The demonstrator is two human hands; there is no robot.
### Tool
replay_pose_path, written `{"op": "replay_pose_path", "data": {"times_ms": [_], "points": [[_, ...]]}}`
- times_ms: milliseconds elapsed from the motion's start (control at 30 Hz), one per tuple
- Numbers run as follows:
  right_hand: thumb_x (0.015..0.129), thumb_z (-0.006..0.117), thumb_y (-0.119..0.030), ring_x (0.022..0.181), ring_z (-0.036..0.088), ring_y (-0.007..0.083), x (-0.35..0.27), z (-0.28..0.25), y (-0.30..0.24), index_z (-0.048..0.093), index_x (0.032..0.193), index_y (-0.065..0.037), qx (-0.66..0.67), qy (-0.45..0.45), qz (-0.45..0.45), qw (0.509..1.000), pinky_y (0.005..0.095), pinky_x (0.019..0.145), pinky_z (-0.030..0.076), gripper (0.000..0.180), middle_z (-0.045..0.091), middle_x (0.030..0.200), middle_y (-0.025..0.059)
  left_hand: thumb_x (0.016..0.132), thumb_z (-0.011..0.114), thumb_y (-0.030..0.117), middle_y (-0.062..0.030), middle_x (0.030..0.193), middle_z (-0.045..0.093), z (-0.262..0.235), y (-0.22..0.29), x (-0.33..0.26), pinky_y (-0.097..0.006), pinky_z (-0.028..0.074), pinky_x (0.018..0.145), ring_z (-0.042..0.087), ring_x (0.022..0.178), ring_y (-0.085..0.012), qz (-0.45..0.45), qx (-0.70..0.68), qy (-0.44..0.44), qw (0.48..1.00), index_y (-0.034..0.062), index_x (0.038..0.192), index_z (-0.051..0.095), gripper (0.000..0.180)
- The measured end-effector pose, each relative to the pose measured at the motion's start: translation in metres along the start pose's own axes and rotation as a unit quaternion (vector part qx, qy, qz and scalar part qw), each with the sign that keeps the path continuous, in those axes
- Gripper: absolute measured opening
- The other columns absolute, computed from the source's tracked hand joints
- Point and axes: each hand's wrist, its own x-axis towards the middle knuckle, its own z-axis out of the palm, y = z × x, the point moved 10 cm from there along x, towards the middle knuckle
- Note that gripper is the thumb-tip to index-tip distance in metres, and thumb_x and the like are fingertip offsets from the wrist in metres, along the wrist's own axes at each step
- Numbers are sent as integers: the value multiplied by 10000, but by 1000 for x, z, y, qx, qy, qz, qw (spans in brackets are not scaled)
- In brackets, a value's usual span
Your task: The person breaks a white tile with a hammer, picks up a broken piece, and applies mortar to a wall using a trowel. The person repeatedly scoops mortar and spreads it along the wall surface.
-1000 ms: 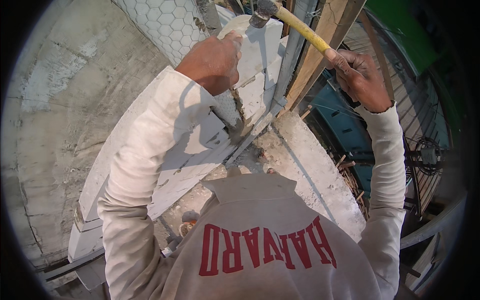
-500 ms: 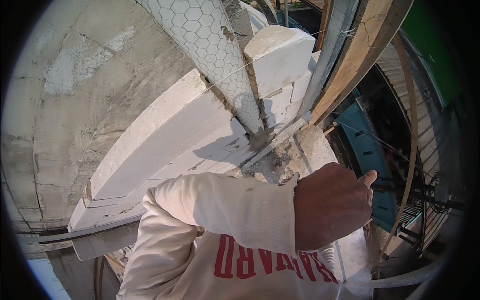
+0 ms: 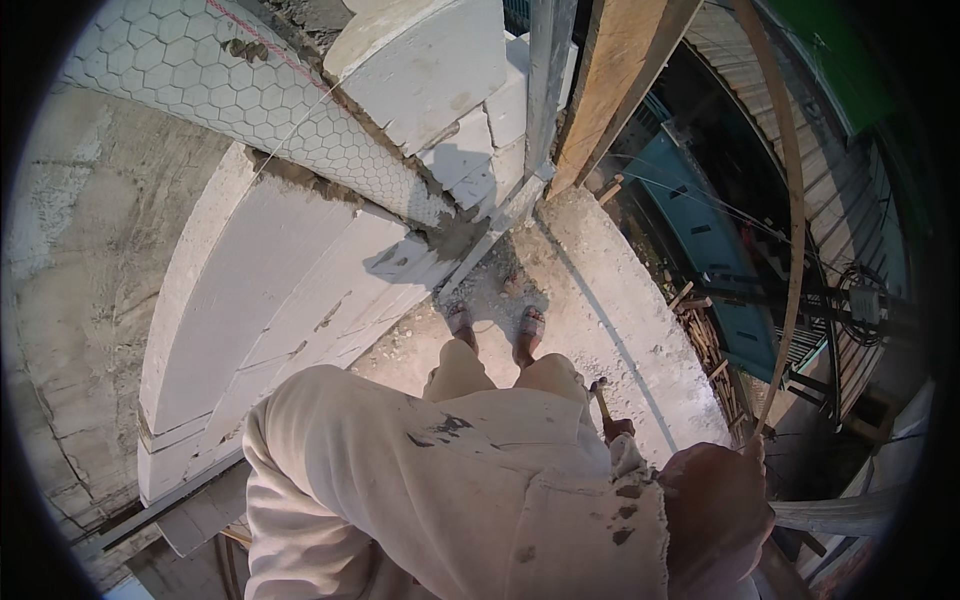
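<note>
My left arm, in a cream sleeve with dark stains, crosses my body to the right. My left hand (image 3: 715, 515) is beyond the frayed cuff, close to my right sleeve; its fingers are hidden. Lower down, beside my right thigh, my right hand (image 3: 620, 430) is closed round the light wooden handle of what looks like a hammer (image 3: 600, 398). The dark head of that tool points up and away from me. My sandalled feet stand on a dusty concrete ledge (image 3: 620, 330).
A curved white block wall (image 3: 270, 290) rises on the left, beside a mesh-covered column (image 3: 270, 105). A thin string (image 3: 297, 125) crosses it. Metal (image 3: 548, 85) and wooden posts (image 3: 610, 90) stand ahead. Right of the ledge edge is a drop, with stacked wood (image 3: 705, 350) below.
My left hand has come down and nearer my body, its pointing finger out of sight. My legs, feet and right hand with the hammer-like tool now show. The view has shifted.
</note>
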Motion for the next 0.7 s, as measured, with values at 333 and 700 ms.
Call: {"op": "replay_pose_path", "data": {"times_ms": [333,700], "points": [[913,585,-522,529,685,270,36,1,-75,711,786,39,-51,-49,-68,995,402,552,591,588,684,624,141,967,593,206,-179,851,708,64,-71,-111,-456,555,691,707,744,-328,-299,-161,-7,940,24,1163,655,275],[881,678,-434,476,640,254,6,-14,-103,671,754,2,-43,86,-125,987,437,469,547,454,658,606,123,901,674,248,-148,821,749,425,-77,-434,-404,569,793,726,788,-295,-624,-315,198,687,18,998,733,256]]}}
